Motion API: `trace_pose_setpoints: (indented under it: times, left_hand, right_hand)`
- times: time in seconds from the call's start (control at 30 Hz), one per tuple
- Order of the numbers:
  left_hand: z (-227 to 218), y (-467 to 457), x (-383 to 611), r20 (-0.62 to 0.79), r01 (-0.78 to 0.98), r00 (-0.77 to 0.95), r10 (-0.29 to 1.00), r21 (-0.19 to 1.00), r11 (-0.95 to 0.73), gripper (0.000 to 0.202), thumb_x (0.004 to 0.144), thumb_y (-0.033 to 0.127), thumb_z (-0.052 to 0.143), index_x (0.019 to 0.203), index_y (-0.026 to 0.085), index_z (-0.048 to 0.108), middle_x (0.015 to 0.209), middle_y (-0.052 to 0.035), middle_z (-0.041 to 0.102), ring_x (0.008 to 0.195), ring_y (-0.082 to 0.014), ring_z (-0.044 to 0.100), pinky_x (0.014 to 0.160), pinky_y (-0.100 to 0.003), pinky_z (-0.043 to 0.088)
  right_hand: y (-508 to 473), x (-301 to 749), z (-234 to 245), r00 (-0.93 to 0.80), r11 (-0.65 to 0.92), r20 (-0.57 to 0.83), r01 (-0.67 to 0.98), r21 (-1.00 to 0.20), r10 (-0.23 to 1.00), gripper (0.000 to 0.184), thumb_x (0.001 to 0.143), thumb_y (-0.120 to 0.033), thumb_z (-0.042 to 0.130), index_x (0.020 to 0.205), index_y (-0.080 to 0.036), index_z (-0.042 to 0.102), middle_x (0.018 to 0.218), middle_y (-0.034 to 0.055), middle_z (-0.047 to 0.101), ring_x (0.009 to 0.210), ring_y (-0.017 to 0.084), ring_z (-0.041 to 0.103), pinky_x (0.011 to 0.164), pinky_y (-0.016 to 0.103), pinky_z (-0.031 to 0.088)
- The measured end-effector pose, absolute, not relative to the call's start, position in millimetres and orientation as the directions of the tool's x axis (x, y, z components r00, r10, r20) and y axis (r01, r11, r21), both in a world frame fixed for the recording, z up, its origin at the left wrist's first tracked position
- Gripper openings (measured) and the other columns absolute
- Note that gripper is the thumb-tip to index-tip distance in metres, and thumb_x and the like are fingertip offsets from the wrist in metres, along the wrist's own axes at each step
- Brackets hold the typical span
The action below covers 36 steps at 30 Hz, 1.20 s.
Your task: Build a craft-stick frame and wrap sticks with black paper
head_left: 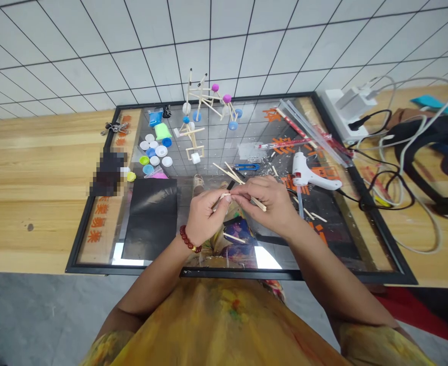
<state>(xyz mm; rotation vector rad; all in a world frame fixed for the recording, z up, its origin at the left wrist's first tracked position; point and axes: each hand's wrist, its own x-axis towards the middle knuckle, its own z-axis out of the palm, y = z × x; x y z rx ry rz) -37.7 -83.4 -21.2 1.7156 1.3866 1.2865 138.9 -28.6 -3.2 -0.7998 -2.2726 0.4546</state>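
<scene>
Both hands meet fingertip to fingertip above the glass-topped board. My left hand (208,212), with a red bead bracelet at the wrist, pinches a small pale piece (225,195) whose kind I cannot make out. Touching the same spot, the fingertips of my right hand (270,199) are closed too. A few thin wooden sticks (259,204) poke out from under its curled fingers. Just beyond the hands lie more wooden sticks (231,173) and a blue U-shaped tool (247,166). One loose stick (234,238) rests on the glass nearer my body.
A white hot glue gun (313,175) lies right, its cord running to a power strip (346,114). Stick models with coloured clay (209,101) stand at the back. Small clay tubs (154,151) and a black sheet (151,218) are left. Clear glue sticks (311,127) lie back right.
</scene>
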Motion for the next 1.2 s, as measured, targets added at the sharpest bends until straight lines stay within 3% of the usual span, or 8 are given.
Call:
trace_pose_setpoints:
  times: [0.2,0.43,0.53,0.63,0.73,0.87,1.0,1.2]
  left_hand:
    - [-20,-85,-34,0.224,0.356,-0.031,0.974,0.913,-0.199,0.024,0.095,0.031,0.055,0.083,0.018,0.072,0.076,-0.0028,0.072,0.071,-0.0140,0.064,0.071,-0.025,0.047]
    - [-24,-80,-30,-0.160,-0.127,-0.091,0.983,0.981,0.148,0.031,0.089,0.043,0.062,0.075,0.016,0.069,0.065,-0.0010,0.067,0.056,-0.0115,0.056,0.053,-0.022,0.044]
    - [-25,-76,-34,-0.237,-0.294,-0.127,0.963,0.936,0.192,0.032,0.084,0.048,0.068,0.081,0.016,0.070,0.064,-0.0016,0.067,0.055,-0.0119,0.057,0.049,-0.022,0.043]
    - [-23,-73,-40,-0.288,-0.422,-0.116,0.951,0.881,0.216,0.037,0.079,0.050,0.072,0.085,0.014,0.071,0.067,-0.0031,0.068,0.056,-0.0125,0.059,0.049,-0.022,0.044]
    - [-23,-71,-44,-0.301,-0.496,-0.074,0.951,0.838,0.227,0.038,0.077,0.050,0.074,0.087,0.014,0.070,0.071,-0.0038,0.069,0.061,-0.0138,0.063,0.054,-0.024,0.048]
    - [-24,-72,-43,-0.301,-0.537,-0.002,0.953,0.805,0.253,0.037,0.076,0.048,0.076,0.087,0.013,0.070,0.069,-0.0033,0.068,0.060,-0.0147,0.064,0.054,-0.025,0.048]
    - [-26,-74,-39,-0.300,-0.515,0.068,0.951,0.806,0.291,0.037,0.078,0.048,0.074,0.089,0.013,0.070,0.067,-0.0028,0.066,0.058,-0.0133,0.062,0.052,-0.023,0.046]
    - [-26,-77,-33,-0.326,-0.484,0.117,0.938,0.806,0.340,0.037,0.077,0.047,0.076,0.086,0.012,0.069,0.065,-0.0020,0.065,0.054,-0.0108,0.059,0.051,-0.022,0.044]
  right_hand:
    - [-29,134,-8,-0.621,0.799,0.533,0.567,-0.201,0.575,0.010,0.089,-0.017,0.056,0.081,-0.017,0.063,0.073,0.0033,0.067,0.072,0.019,0.055,0.071,0.035,0.030]
    - [-33,127,-15,-0.647,0.817,0.646,0.573,0.061,0.405,0.009,0.088,-0.014,0.053,0.083,-0.019,0.058,0.068,0.0029,0.063,0.068,0.020,0.048,0.074,0.039,0.031]
    - [-36,131,-9,-0.589,0.857,0.708,0.513,-0.046,0.390,0.007,0.089,-0.015,0.055,0.084,-0.020,0.057,0.068,0.0010,0.063,0.066,0.018,0.049,0.075,0.038,0.033]
    - [-35,143,1,-0.518,0.834,0.672,0.460,-0.303,0.530,0.016,0.090,-0.027,0.063,0.077,-0.021,0.056,0.063,-0.0015,0.061,0.060,0.015,0.051,0.071,0.036,0.035]
    - [-31,156,7,-0.538,0.664,0.417,0.431,-0.612,0.733,0.030,0.086,-0.036,0.071,0.067,-0.021,0.054,0.055,-0.0048,0.054,0.053,0.011,0.049,0.064,0.032,0.037]
    - [-24,169,12,-0.562,0.294,0.057,0.343,-0.892,0.825,0.019,0.086,-0.040,0.070,0.089,-0.022,0.063,0.078,0.0002,0.064,0.069,0.014,0.058,0.065,0.029,0.044]
    - [-17,168,15,-0.538,0.085,0.022,0.092,-0.992,0.843,0.021,0.087,-0.044,0.068,0.089,-0.023,0.068,0.097,0.0056,0.068,0.090,0.018,0.062,0.079,0.033,0.049]
    - [-9,147,5,-0.470,-0.118,-0.054,-0.107,-0.987,0.881,0.030,0.072,-0.045,0.083,0.085,-0.023,0.068,0.075,0.0000,0.066,0.063,0.013,0.059,0.066,0.030,0.049]
